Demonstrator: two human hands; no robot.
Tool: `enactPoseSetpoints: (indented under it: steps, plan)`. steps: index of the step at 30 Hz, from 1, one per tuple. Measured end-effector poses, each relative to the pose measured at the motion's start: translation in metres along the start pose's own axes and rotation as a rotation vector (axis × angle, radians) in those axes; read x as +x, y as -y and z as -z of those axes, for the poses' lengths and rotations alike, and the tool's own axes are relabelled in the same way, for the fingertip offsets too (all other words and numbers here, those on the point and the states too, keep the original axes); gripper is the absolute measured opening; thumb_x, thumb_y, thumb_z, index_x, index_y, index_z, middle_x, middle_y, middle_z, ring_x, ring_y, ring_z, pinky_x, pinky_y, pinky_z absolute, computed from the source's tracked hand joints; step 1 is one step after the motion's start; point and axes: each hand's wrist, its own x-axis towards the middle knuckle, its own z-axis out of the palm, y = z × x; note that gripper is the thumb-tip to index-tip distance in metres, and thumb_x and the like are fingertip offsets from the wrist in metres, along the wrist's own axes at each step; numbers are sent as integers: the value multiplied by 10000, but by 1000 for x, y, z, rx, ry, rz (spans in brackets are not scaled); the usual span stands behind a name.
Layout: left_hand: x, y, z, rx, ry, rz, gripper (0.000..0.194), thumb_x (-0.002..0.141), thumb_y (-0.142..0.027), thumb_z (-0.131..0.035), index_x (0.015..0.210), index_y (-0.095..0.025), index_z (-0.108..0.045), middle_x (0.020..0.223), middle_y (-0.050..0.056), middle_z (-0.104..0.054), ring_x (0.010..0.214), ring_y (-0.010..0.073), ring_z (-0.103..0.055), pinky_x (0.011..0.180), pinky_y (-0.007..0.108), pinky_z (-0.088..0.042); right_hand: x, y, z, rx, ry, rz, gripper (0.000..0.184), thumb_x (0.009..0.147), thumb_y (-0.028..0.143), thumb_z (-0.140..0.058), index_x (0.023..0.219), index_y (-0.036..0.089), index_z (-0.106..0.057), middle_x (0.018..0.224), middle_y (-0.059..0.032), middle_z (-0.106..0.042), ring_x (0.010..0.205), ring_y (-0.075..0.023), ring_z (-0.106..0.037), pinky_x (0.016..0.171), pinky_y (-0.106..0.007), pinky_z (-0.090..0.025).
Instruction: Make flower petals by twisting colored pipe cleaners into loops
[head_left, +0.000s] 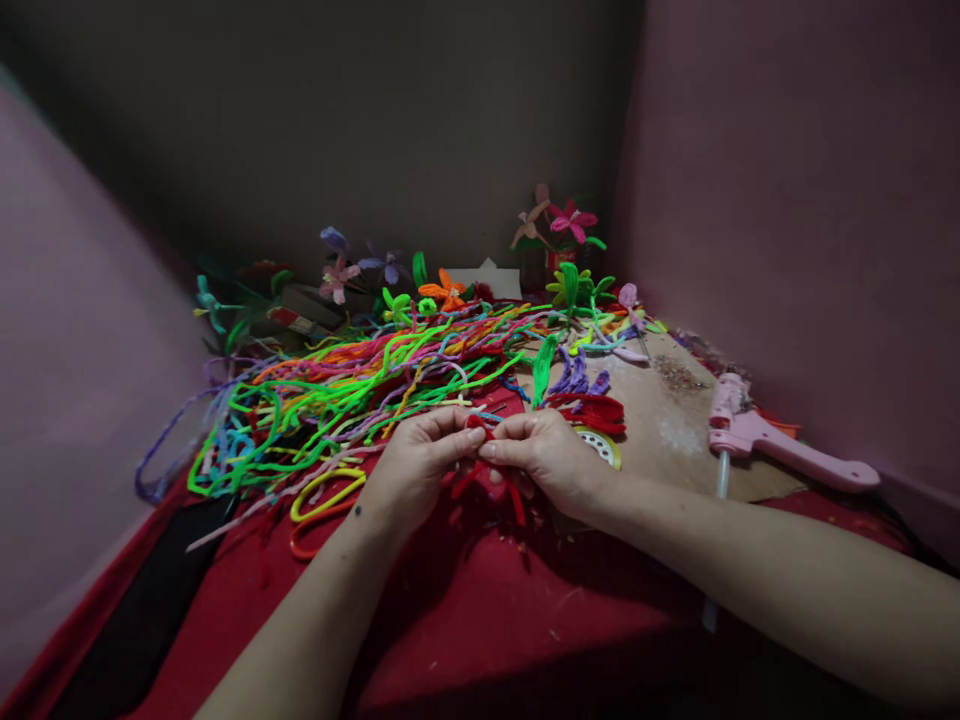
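Both hands meet at the middle of the table, thumbs and fingertips pinched on a red pipe cleaner (517, 500) whose loose ends hang below. My left hand (424, 460) grips it from one side, and my right hand (551, 455) from the other. Part of the bent red piece is hidden behind the fingers. Just beyond my right hand lie red looped pipe-cleaner petals (592, 413), purple petals (574, 372) and a green leaf shape (544, 368). A roll with a yellow rim (616, 452) is partly covered by that hand. Yellow-and-red scissor-like handles (304, 505) rest beside my left wrist.
Many coloured pipe cleaners (360, 375) are heaped at the back left. A pink glue gun (795, 450) stands on the right by a cardboard sheet (637, 400). Finished flowers, including an orange flower (444, 289) and a pink flower (572, 220), line the wall. A black strip (142, 600) lies front left.
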Motion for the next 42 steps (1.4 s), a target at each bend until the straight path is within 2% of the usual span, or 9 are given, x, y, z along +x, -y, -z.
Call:
enactPoseSetpoints:
  steps: [5,11,18,23,29,32,38,40,42]
  plan:
    - [2,-2,-2,45,24,-6,127,691,-245,-686,745,-151,-618,652,-12,-594,525,86,-514,541,223,-406,1,-3,1,-14,34,-12,199,710,241,-605,544,136,-570,437,36,-519,338,-42,-352,350,-193,-225]
    - [0,-9,-10,241,-46,-54,86,683,-191,-625,761,-167,-601,599,-48,-549,441,58,-415,449,195,-324,2,-5,2,-69,28,10,197,708,234,-603,542,139,-555,451,35,-516,356,-43,-379,360,-186,-248]
    - [-4,-3,-18,371,-213,-169,32,694,-196,-610,683,-170,-593,556,-58,-502,476,63,-403,465,189,-313,3,-5,2,-79,39,-14,181,691,196,-579,524,135,-550,436,34,-513,340,-37,-354,349,-185,-225]
    - [-3,-3,-16,286,-180,-105,55,670,-203,-637,681,-170,-594,510,-66,-485,436,60,-372,434,192,-280,3,-8,3,-68,54,-36,181,691,219,-592,534,138,-552,440,30,-532,321,-39,-344,330,-187,-213]
    - [-1,-11,-2,229,-15,-60,171,719,-315,-660,805,-174,-614,623,-33,-562,459,64,-410,463,206,-315,2,-3,2,-88,53,-61,202,690,213,-600,509,141,-547,417,26,-526,299,-39,-320,317,-196,-206]
    - [-2,-9,-3,357,-95,-172,145,737,-308,-645,734,-167,-611,652,-15,-566,543,91,-460,530,219,-360,1,-2,1,-86,59,-60,216,689,219,-609,499,141,-544,410,24,-521,298,-39,-319,314,-193,-204]
    - [-3,5,-14,794,-351,-567,79,784,-255,-572,739,-202,-608,782,41,-616,776,177,-552,756,279,-406,2,2,1,-55,46,-70,224,674,197,-601,473,146,-516,377,35,-483,289,-38,-311,314,-190,-198]
    - [-2,3,-14,765,-331,-521,85,788,-267,-570,757,-200,-611,774,39,-619,757,174,-560,738,275,-417,2,0,2,-55,51,-71,218,680,199,-599,485,147,-518,383,34,-487,288,-37,-305,311,-193,-187]
    - [-1,0,-12,659,-224,-375,110,791,-283,-570,793,-189,-627,753,29,-627,708,163,-570,685,267,-434,3,-2,2,-54,57,-66,210,698,213,-596,511,145,-528,414,26,-517,294,-34,-305,310,-192,-182]
